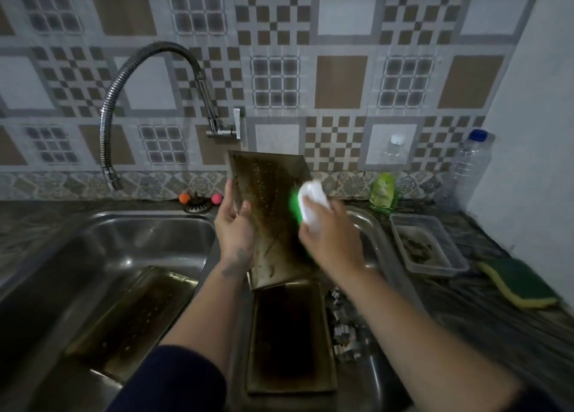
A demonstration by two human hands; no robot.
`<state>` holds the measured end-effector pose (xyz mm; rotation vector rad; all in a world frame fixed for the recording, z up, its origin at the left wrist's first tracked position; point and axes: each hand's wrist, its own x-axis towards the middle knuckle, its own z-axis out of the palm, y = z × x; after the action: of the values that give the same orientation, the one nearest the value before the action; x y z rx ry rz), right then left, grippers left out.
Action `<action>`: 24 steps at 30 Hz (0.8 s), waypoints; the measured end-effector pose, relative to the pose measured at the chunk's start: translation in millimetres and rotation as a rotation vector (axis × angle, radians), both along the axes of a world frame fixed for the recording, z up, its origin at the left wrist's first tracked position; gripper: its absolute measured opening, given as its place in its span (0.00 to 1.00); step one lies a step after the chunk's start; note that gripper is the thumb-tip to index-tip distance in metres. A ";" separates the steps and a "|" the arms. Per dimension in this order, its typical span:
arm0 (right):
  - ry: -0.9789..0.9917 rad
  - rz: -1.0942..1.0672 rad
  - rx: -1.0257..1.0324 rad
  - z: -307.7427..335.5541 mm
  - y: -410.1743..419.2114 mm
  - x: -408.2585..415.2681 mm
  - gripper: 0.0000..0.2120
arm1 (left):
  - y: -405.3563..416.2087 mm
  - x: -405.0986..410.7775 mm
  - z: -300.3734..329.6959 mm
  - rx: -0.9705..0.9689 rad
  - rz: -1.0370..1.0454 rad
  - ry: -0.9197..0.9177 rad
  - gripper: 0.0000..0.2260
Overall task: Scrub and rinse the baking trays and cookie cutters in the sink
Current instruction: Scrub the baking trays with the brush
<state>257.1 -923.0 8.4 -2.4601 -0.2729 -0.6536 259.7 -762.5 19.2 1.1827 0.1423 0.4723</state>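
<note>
Left hand [234, 225] grips the perforated tray [273, 212] upright (so grime drains down), fingers curled round its edge; right hand [326, 234] clutches the brush [307, 200], scrubbing its face.

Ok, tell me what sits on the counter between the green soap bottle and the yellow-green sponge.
In the head view, a clear plastic container holding dark scraps sits between the green soap bottle and the sponge.
</note>
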 end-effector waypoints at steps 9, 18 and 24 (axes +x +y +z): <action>0.024 -0.085 0.054 27.1 0.0 27.2 0.25 | 10.6 -20.9 -2.2 0.186 0.011 -0.033 0.25; 0.237 -0.039 0.424 90.0 65.2 9.7 0.42 | 16.7 -28.6 11.4 0.660 0.038 -0.165 0.34; 0.183 -0.160 0.617 121.2 85.2 -5.1 0.33 | 24.8 -37.3 34.0 0.869 -0.096 -0.324 0.24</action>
<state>252.0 -837.9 129.6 -1.9347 0.1800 -0.4805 222.4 -737.7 53.2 1.9238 -0.4436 0.6610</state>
